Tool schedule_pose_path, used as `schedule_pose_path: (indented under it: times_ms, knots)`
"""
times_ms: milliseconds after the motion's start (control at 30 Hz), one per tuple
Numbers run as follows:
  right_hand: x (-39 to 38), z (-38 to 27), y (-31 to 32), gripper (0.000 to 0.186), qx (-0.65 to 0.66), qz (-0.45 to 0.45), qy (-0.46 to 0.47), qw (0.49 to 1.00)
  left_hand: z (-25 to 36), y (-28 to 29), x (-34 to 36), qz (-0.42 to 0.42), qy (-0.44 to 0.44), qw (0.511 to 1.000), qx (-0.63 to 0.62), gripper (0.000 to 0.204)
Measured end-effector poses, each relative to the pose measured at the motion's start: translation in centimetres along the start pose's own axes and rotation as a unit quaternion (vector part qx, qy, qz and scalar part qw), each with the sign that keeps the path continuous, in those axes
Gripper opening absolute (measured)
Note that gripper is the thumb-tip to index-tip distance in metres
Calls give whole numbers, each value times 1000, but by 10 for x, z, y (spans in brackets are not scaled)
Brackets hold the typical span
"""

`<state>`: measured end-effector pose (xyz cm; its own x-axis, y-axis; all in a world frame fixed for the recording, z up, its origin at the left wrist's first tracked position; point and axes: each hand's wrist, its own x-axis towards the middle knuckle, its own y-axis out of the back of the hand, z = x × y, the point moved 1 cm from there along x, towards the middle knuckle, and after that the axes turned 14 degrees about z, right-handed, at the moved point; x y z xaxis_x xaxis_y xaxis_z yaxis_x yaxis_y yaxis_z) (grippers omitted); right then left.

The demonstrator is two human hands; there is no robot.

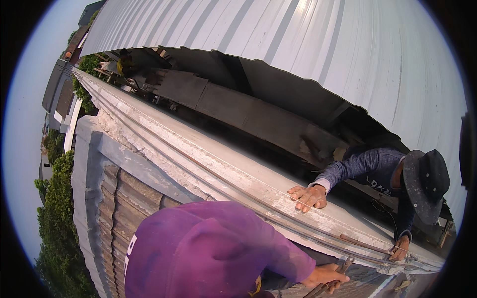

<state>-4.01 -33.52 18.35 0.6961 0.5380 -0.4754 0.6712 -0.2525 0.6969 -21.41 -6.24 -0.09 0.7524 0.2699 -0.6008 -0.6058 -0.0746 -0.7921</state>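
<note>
Neither of my own hands shows in the head view. In front of me is the back of a bent-over person in a purple top [198,248]. That person's hand [320,274] is closed around dark metal pliers [343,267], which are beside the ends of long, thin steel bars [218,175]. Across the concrete ledge [213,151], a second person in a dark hat [425,186] and blue long sleeves leans over it. One hand [310,197] of this person lies flat on the ledge; the other hand [399,248] is at the bars, its grip unclear.
A ribbed metal roof [298,39] overhangs the dark gap beyond the ledge. On the near side lie corrugated roof sheets [131,198] with grey flashing [144,159]. Another person in yellow [124,64] is far off at upper left. Trees [59,218] and buildings line the left.
</note>
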Motion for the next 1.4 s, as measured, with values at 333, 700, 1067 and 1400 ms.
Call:
schedule_pose_path:
  times_ms: [333, 700, 1067, 1400]
  knots:
    - [58, -69, -112, 22, 16, 366, 91, 926, 29, 0, -68, -109, -43, 945, 307, 34]
    - [62, -150, -188, 22, 175, 323, 185, 911, 105, 8, -117, 0, -186, 965, 183, 43]
    - [78, -125, -191, 32, 84, 369, 224, 898, 208, -48, -177, -28, -496, 850, 174, 42]
    - [67, -115, -204, 30, 139, 333, 117, 925, 257, -38, -177, 32, -556, 799, 226, 34]
